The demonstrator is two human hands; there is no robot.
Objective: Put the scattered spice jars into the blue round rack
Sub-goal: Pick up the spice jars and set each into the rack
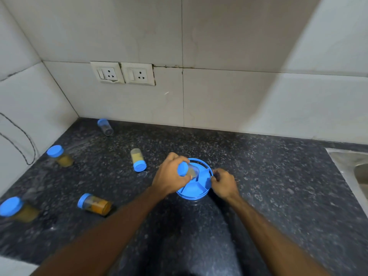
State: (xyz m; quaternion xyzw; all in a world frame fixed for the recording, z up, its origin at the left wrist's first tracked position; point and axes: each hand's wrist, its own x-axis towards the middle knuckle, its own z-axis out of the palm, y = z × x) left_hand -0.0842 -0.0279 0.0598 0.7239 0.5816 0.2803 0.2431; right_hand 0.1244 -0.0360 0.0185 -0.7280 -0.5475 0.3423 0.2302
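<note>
I've got a jar (188, 172) in my left hand (171, 176), fingers wrapped round it just below the blue lid, and it hangs tilted over the rack (194, 189), lid toward me and base dipping toward a far compartment. My right hand (224, 185) is closed on the rack's right rim, pinching the wall to hold it steady.

Now, to do this well. The jar is tipped, so I want to bring it upright before it goes down; a slanted base would catch on the dividers. I aim the base at one wedge, not across the spoke between two. The near compartments look empty and blue, so there's room, but I'd fill the far one first and keep the near side open for later reaches.

The right hand matters here: this rack looks light and may spin or skid on the dark table (278, 186), so I keep that pinch firm until the jar is seated. I let go with the left only once the base is flat on the floor of the wedge.

Five more lie on their sides to the left: one by the wall (105, 126), one centre (138, 160), one left (59, 156), an orange one (95, 204), and one at the edge (18, 210).
</note>
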